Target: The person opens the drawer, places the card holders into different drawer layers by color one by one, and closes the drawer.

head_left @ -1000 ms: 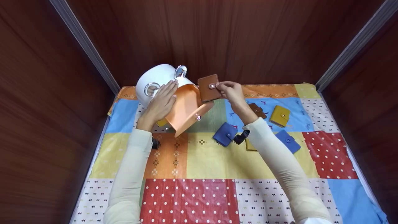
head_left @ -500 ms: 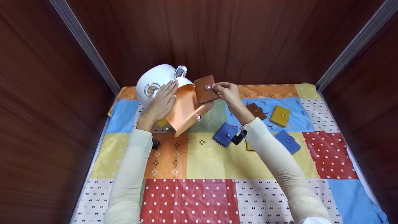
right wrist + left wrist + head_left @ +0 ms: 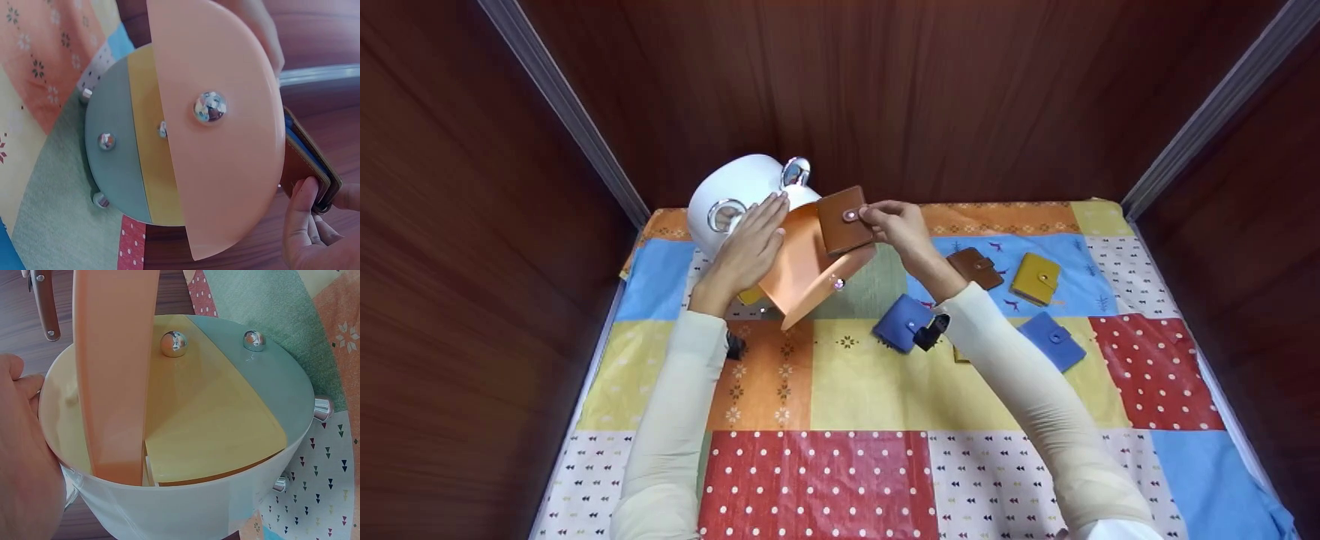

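White drum-shaped container [image 3: 754, 176], toward the far left corner of the patchwork-covered surface [image 3: 997, 465]. Left hand [image 3: 744, 251], laid against the container, fingers straight, grasping nothing. Orange drawer [image 3: 819, 294], pulled out of the container. Brown wallet [image 3: 838, 225], at the drawer's right end, contact unclear, pinched at one edge by the right hand [image 3: 904, 231]. Blue wallet [image 3: 898, 324], mid-surface. Yellow wallet [image 3: 960, 358], mostly hidden by the right sleeve [image 3: 1020, 382]. Second brown wallet [image 3: 975, 268] and second yellow wallet [image 3: 1035, 280], toward the far right corner. Second blue wallet [image 3: 1054, 342], nearer the right edge.
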Available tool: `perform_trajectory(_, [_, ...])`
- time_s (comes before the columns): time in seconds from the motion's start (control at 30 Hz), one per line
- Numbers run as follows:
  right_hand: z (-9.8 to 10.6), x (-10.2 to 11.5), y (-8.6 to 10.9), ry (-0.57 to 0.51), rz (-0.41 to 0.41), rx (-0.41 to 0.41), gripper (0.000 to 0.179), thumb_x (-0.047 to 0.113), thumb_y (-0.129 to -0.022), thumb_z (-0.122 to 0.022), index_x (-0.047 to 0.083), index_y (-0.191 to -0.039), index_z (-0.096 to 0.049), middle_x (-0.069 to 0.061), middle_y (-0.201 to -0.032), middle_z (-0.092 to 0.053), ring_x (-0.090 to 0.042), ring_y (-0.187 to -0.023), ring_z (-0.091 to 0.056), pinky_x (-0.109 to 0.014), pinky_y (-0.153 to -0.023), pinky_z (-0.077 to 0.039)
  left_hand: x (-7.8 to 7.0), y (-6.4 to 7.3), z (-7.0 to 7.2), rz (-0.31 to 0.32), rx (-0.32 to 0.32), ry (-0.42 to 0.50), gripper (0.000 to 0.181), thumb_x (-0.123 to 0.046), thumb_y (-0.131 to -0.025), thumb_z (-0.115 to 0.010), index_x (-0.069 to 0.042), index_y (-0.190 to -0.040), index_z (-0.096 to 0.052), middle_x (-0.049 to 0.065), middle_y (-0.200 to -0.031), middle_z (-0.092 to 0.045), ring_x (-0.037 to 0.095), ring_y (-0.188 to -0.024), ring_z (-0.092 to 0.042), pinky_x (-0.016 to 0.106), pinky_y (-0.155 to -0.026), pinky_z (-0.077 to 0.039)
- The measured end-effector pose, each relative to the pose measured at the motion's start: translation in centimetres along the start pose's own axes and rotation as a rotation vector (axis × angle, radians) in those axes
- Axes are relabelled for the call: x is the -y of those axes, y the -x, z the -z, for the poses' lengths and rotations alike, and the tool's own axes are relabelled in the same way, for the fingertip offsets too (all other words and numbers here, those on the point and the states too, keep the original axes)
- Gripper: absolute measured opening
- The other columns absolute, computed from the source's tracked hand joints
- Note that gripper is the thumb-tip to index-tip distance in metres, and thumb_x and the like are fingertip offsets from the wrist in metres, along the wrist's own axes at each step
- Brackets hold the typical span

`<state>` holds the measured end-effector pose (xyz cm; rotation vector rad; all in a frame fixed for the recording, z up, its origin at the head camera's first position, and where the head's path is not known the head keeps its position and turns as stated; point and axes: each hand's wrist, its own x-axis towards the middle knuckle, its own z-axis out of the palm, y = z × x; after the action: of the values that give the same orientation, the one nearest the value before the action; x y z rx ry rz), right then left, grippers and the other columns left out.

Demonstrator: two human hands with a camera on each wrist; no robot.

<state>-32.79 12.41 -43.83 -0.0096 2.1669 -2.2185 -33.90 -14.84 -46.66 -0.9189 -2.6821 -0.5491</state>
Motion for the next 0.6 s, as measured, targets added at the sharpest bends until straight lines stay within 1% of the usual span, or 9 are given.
perform_trajectory(0.23, [-0.7, 0.0, 0.2, 0.057, 0.012, 0.032, 0.023, 0.023, -0.084, -0.065, 0.004, -0.099, -0.067, -0.012, -0.097, -0.064, -0.022, -0.078, -0.061, -0.031, -0.070, -0.054, 0.0, 0.1, 0.1, 0.000, 0.001, 0.007, 0.049, -0.030, -0.101, -0.021, -0.012, -0.146, -0.018, 0.001, -0.152, -0.014, 0.018, -0.138, -0.007, 0.034, -0.113, -0.004])
perform_trajectory(0.43, [-1.4, 0.0, 0.3, 0.128, 0.019, 0.047, 0.023, 0.024, -0.084, -0.065, 0.005, -0.098, -0.067, -0.010, -0.095, -0.065, -0.020, -0.077, -0.062, -0.030, -0.067, -0.054, 0.0, 0.0, 0.1, 0.001, 0.006, -0.003, 0.049, -0.029, -0.101, -0.020, -0.011, -0.146, -0.017, 0.002, -0.152, -0.013, 0.018, -0.138, -0.007, 0.034, -0.113, -0.004])
perform_trajectory(0.6, [-2.1, 0.1, 0.2, 0.172, 0.008, 0.049, 0.022, 0.024, -0.084, -0.065, 0.005, -0.095, -0.066, -0.010, -0.091, -0.066, -0.019, -0.076, -0.062, -0.029, -0.063, -0.054, -0.1, 0.0, 0.1, 0.013, 0.012, 0.001, 0.049, -0.027, -0.100, -0.024, -0.012, -0.146, -0.018, 0.000, -0.152, -0.013, 0.018, -0.138, -0.006, 0.034, -0.112, -0.003])
